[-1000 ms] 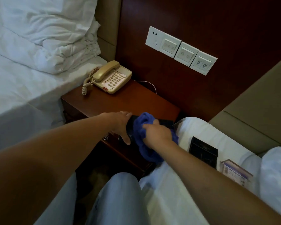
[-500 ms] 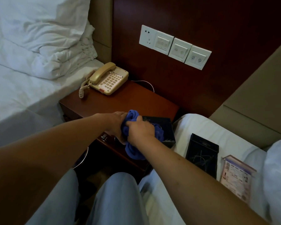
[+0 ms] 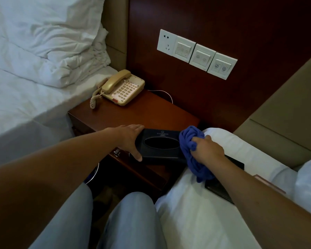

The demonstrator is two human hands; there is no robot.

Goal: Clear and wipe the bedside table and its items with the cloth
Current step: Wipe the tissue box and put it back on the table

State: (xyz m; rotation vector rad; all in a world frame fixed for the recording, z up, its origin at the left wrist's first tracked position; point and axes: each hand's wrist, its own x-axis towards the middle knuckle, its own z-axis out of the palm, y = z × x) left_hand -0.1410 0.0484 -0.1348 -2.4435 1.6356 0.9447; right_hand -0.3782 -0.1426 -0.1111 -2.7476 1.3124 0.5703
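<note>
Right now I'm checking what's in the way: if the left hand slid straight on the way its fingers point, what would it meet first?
The left hand already holds the dark tissue box's near end, so it meets that first. Beyond it, probably the blue cloth in the right hand, though depth is unclear.

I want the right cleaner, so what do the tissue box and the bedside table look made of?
Tissue box: dark, matte, maybe leatherette, with small gold print on top. Bedside table: reddish-brown wood or veneer, smooth and slightly glossy. Neither can be confirmed by look alone.
</note>
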